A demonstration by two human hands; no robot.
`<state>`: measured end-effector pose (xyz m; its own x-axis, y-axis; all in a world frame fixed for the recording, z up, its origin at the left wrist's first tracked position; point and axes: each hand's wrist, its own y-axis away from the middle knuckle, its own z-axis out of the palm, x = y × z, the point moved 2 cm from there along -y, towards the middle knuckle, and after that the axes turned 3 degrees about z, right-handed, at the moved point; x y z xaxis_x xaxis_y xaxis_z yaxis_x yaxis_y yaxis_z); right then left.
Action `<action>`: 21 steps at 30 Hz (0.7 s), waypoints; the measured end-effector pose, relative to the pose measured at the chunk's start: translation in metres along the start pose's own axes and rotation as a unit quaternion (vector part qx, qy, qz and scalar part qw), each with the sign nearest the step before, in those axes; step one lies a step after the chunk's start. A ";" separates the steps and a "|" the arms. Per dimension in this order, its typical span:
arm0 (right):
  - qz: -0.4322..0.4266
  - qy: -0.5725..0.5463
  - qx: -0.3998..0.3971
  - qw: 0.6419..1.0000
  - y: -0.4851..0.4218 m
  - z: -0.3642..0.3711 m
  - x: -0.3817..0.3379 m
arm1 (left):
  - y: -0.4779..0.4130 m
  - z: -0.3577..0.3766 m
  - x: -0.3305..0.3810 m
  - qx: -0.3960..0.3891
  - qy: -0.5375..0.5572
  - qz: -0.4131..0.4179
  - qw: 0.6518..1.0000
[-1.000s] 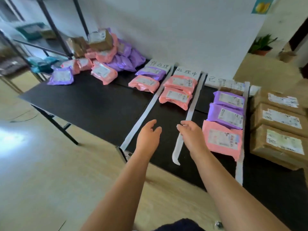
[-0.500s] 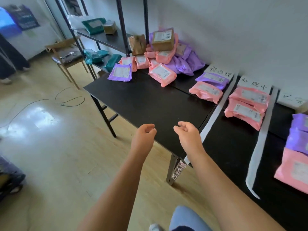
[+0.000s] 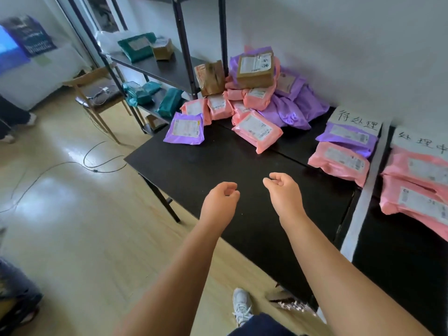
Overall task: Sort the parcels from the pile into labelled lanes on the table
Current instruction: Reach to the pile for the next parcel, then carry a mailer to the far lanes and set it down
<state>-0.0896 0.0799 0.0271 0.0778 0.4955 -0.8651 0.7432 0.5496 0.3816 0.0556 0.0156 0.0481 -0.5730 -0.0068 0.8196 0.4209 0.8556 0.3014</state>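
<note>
Pile (image 3: pixel 257 98) nearer | left hand (image 3: pixel 219 202) over table (image 3: pixel 194 166) edge | right hand (image 3: pixel 283 194) inboard

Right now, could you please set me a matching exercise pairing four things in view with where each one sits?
Things:
1. cardboard box
2. lone purple parcel
3. large teal parcel
4. wooden chair

Places:
A. upper shelf of the rack
B. on the floor, left of the rack
C. top of the pile
D. flat on the table, at the pile's left edge

Pairs: 1-C, 2-D, 3-A, 4-B.
</note>
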 end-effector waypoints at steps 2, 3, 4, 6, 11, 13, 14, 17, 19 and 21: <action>0.009 0.000 -0.002 1.000 -0.023 0.015 -0.014 | -0.027 -0.009 0.006 -0.001 -0.012 -0.004 1.000; 0.011 0.001 -0.005 1.000 -0.034 0.023 -0.021 | -0.041 -0.014 0.008 0.002 -0.014 -0.005 1.000; 0.012 0.002 -0.007 1.000 -0.045 0.030 -0.026 | -0.055 -0.017 0.009 0.006 -0.015 -0.005 1.000; 0.014 0.010 -0.008 1.000 -0.062 0.039 -0.034 | -0.080 -0.021 0.011 0.008 -0.013 -0.008 1.000; 0.045 0.020 0.013 0.999 -0.097 0.048 -0.041 | -0.135 -0.016 0.017 -0.028 0.009 -0.010 0.999; 0.063 0.028 0.024 0.997 -0.115 0.049 -0.046 | -0.163 -0.013 0.020 -0.049 0.019 -0.011 0.999; 0.069 0.030 0.034 0.997 -0.125 0.049 -0.049 | -0.177 -0.012 0.021 -0.061 0.019 -0.010 0.998; 0.091 0.027 0.078 0.992 -0.152 0.050 -0.060 | -0.221 -0.011 0.025 -0.096 -0.007 -0.003 0.995; 0.109 0.019 0.104 0.988 -0.168 0.054 -0.065 | -0.252 -0.009 0.030 -0.124 -0.033 0.013 0.992; 0.127 0.017 0.123 0.984 -0.180 0.061 -0.071 | -0.282 -0.008 0.037 -0.147 -0.058 0.032 0.987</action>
<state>-0.1884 -0.0955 -0.0006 0.2622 0.6199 -0.7396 0.8411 0.2289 0.4900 -0.0784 -0.2301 -0.0026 -0.6079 0.1163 0.7854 0.6352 0.6648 0.3932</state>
